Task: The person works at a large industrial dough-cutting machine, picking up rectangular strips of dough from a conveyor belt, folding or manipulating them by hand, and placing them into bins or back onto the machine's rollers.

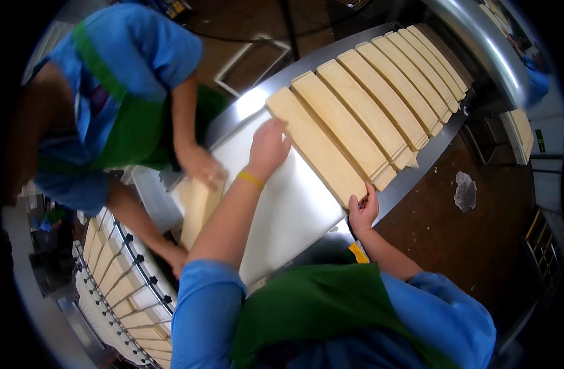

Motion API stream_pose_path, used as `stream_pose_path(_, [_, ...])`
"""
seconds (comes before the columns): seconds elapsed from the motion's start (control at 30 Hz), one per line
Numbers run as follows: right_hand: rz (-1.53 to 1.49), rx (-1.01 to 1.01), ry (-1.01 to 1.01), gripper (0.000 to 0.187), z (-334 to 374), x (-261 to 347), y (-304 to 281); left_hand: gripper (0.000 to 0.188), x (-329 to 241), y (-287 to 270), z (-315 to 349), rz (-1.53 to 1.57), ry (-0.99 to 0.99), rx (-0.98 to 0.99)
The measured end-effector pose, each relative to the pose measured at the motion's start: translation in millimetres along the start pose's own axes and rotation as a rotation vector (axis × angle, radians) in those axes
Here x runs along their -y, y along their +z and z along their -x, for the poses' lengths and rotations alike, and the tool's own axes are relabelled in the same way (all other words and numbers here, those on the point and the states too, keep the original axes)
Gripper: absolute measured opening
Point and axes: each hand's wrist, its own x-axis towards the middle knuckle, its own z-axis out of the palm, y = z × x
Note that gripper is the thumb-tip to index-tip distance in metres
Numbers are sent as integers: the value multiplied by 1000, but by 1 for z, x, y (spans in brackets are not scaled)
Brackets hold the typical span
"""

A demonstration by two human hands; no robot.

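Observation:
Several long, pale slabs of what looks like folded dough lie side by side across a belt. The nearest dough slab [316, 147] is between my two hands. My left hand [271, 149], with a yellow band at the wrist, is closed at its far left end; its fingertips are partly hidden. At the near right end my right hand [364, 212] grips the corner, thumb and fingers around the edge. To the left, a co-worker's blurred hand [202, 167] rests on another pale slab [202, 209], partly covered by my left forearm.
The white belt [282, 215] runs within a metal frame [248, 107]. Left of it stands a clear plastic bin [156, 197]. Another conveyor with dough pieces [119, 280] and black knobs is at lower left. A whitish scrap [465, 192] lies on the brown floor, right.

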Motion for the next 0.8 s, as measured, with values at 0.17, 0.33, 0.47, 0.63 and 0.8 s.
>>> stream_pose_path(0.17, [36,-15,-37,52,-2,-7,-2,56,1,30,-81,-119,-251,51])
stream_pose_path(0.33, [106,9,-199,51,-8,-3,-8,67,-9,59,-70,-345,-412,-7])
stream_pose_path(0.47, [207,152,-264,50,-3,-1,-13,76,-5,37,-43,-294,-572,36])
stream_pose_path(0.63, [224,612,-218,51,26,61,-9,77,41,-27,56,-327,-820,-87])
stream_pose_path(0.8, [238,1061,-339,71,24,105,18,81,56,-109,191,-328,-1194,-100])
